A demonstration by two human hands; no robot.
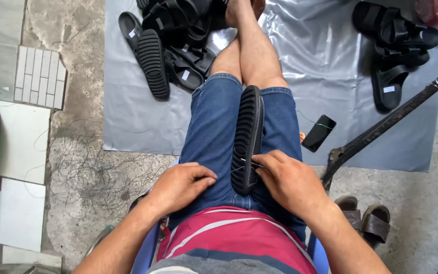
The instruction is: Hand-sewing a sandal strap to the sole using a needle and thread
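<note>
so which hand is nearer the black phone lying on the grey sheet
Right. The right hand sits at the sandal sole on the lap, just below-left of the phone; the left hand lies across the lap, farther away.

We wore blue denim shorts with frayed hems at the knee and a red shirt crossed by pale and dark grey stripes. Our forearms, hands and lower legs were bare.

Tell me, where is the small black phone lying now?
In the head view the black phone lies on the grey plastic sheet, just right of the person's right thigh, beside the dark metal bar and beyond the right hand.
</note>
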